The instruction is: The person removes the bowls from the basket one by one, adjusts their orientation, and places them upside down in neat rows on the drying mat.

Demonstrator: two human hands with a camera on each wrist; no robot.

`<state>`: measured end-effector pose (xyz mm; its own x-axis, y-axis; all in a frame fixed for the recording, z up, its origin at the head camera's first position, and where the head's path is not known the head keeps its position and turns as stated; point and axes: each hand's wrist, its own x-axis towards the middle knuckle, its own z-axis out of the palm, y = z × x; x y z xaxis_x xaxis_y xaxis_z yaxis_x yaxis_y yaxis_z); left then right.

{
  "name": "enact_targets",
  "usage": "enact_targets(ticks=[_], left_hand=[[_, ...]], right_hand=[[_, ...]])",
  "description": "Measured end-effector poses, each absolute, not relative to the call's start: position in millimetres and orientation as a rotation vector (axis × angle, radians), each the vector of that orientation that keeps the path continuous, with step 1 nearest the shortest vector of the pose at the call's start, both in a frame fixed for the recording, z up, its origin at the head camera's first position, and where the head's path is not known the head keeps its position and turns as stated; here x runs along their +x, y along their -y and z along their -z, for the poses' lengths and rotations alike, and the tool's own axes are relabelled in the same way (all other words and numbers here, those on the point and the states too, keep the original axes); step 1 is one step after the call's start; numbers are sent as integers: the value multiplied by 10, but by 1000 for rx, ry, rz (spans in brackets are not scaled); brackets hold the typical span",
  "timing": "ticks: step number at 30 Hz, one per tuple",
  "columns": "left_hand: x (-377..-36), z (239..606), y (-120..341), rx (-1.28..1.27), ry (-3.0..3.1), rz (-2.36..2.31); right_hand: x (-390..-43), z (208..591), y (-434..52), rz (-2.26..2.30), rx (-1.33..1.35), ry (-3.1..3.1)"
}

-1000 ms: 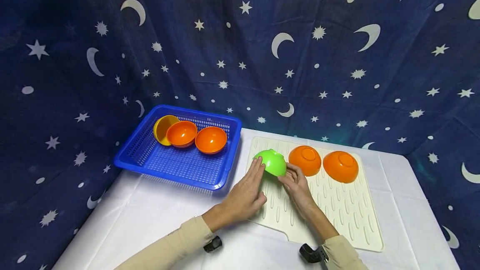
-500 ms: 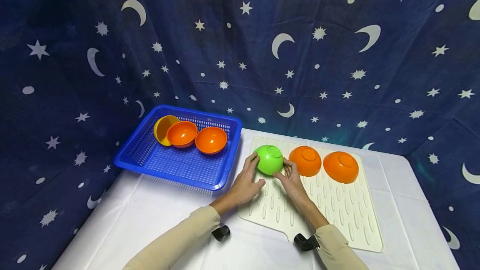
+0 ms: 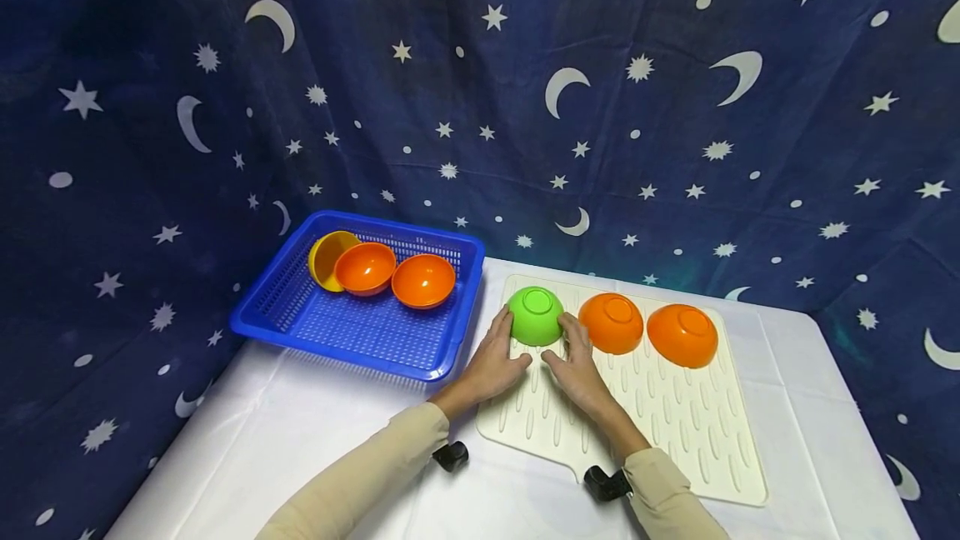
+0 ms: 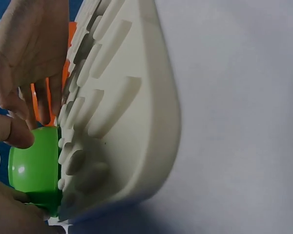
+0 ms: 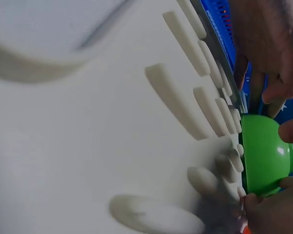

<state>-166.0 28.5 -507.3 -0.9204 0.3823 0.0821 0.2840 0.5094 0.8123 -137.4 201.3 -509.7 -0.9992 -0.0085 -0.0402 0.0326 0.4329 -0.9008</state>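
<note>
A green bowl (image 3: 536, 316) lies upside down on the far left part of a cream ribbed drying mat (image 3: 675, 423). My left hand (image 3: 501, 340) holds its left side and my right hand (image 3: 574, 347) holds its right side. The fingers of both hands curve against the bowl wall. In the left wrist view the green bowl (image 4: 36, 168) sits rim down on the mat (image 4: 132, 122), with my left hand (image 4: 10, 134) wrapped on it. The right wrist view shows my right hand (image 5: 283, 161) around the same bowl (image 5: 266, 153).
Two orange bowls (image 3: 611, 322) (image 3: 682, 334) lie upside down on the mat to the right of the green one. A blue basket (image 3: 352, 332) at the left holds a yellow bowl (image 3: 324, 258) and two orange bowls (image 3: 365, 267) (image 3: 423, 280). A starry blue cloth hangs behind the white table (image 3: 300, 440).
The green bowl went from tilted in my hands to flat, rim down, farther back on the mat. Both hands moved away from me with it.
</note>
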Motion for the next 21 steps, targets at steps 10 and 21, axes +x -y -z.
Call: enact_targets(ticks=[10,21], left_hand=[[-1710,5052,-393,654,-2676,-1174],[-1757,5034,-428,675,-2720,-1024]], right_hand=[[-1374,5071,-2005,1611,47,-2596],[-1368,5012,-2043,1467,-13,-2653]])
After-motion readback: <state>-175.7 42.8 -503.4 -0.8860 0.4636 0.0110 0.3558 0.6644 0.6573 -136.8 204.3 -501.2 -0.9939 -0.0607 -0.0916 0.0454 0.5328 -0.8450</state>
